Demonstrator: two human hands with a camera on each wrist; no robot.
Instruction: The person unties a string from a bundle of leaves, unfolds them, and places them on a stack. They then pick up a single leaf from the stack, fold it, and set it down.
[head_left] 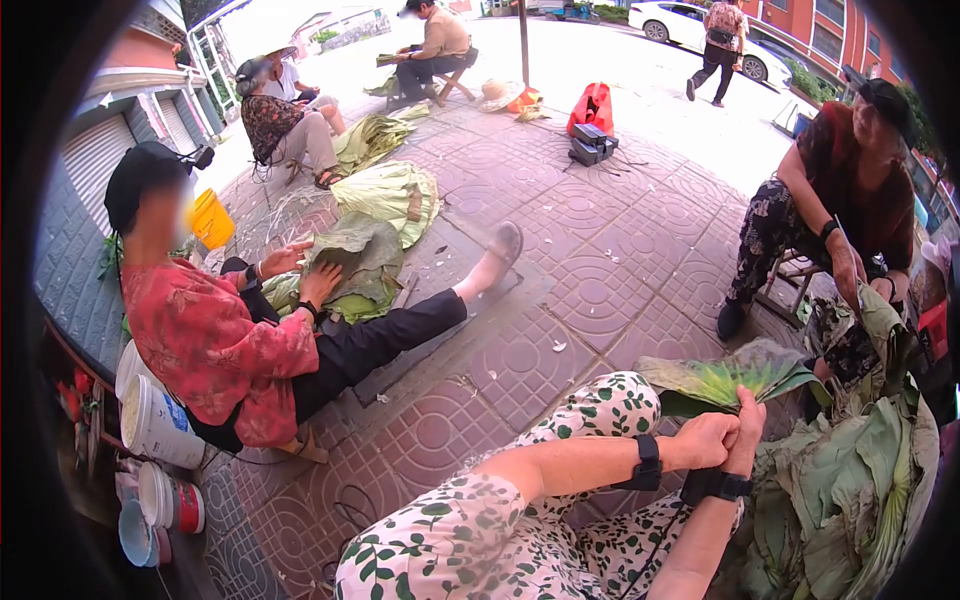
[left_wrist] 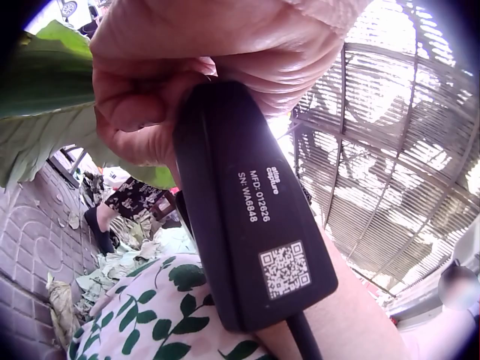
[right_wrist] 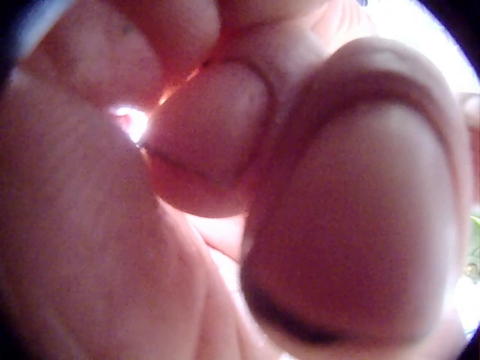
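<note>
In the head view, my right hand (head_left: 745,430) grips the base of fanned, overlapping green leaves (head_left: 720,375), browned at the far edge. My left hand (head_left: 700,440) is curled against the heel of my right hand; whether anything lies inside it is hidden. The left wrist view has my right hand (left_wrist: 217,60) with bent fingers beside a broad leaf (left_wrist: 45,75), and the black wrist device (left_wrist: 251,202) below it. Close curled fingertips of my left hand (right_wrist: 247,172) fill the right wrist view.
Large dull-green leaves (head_left: 840,480) are heaped at my right. A seated person in red (head_left: 220,340) handles leaves at left, one leg stretched out. Another person (head_left: 860,190) sits at right. White buckets (head_left: 155,420) and a red bag (head_left: 592,108) stand on the paving.
</note>
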